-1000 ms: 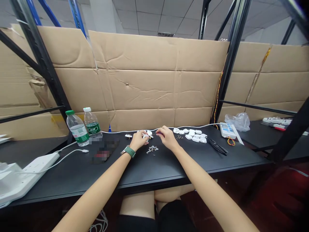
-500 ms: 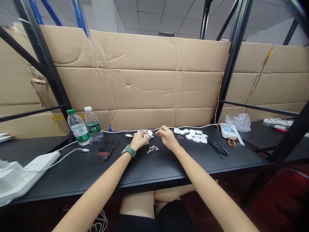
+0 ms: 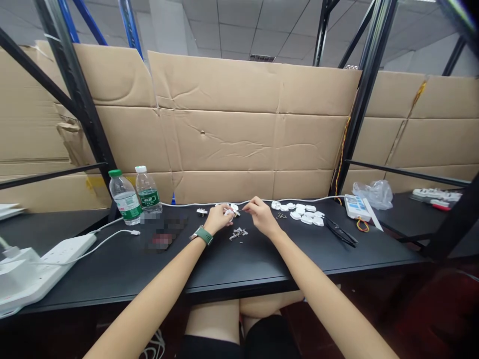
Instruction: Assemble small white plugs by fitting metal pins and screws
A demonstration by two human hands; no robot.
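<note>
By the left hand [image 3: 217, 219], a small white piece [image 3: 228, 213] is pinched over the table [image 3: 232, 267]; a thin rod [image 3: 241, 210], pointed toward the piece, is pinched by the right hand [image 3: 261, 217]; white covers [image 3: 307, 219] are spread farther right.

My single head-worn view looks forward and down across the table [image 3: 235, 264] toward cardboard [image 3: 239, 139] at twelve o'clock, with thighs [image 3: 213, 319] close at six.

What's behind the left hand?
Behind the left hand: the white cable, then cardboard. A white piece shows just beyond it. The patch of desk the hand covers can't be seen, nor anything there.
</note>
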